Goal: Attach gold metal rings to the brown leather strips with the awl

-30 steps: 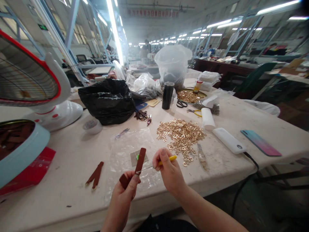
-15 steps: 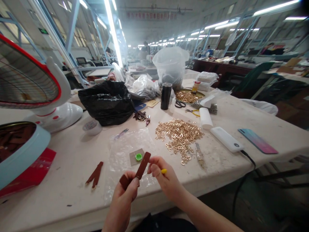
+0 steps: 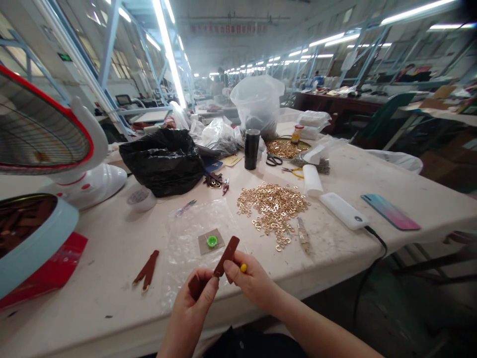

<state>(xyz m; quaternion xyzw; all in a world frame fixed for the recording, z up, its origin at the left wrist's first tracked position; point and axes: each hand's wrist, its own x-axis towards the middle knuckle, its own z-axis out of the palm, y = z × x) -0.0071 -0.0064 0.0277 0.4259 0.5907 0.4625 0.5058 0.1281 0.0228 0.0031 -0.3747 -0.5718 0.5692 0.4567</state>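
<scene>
Pinched above the pale covered counter [image 3: 130,318] in the closed left hand [image 3: 196,298], the flat brown leather-like strap [image 3: 228,253] could twist or scratch if the right hand [image 3: 255,281], curled tightly round a yellow-handled tool [image 3: 243,268], slips.

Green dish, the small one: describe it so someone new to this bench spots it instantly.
On the pale table, find the clear plastic sheet left of the gold-coloured ring heap. A small drab square lies on it, with the green dish on top. Unlike the long brown strap in the left hand, it is round and bright green.
</scene>
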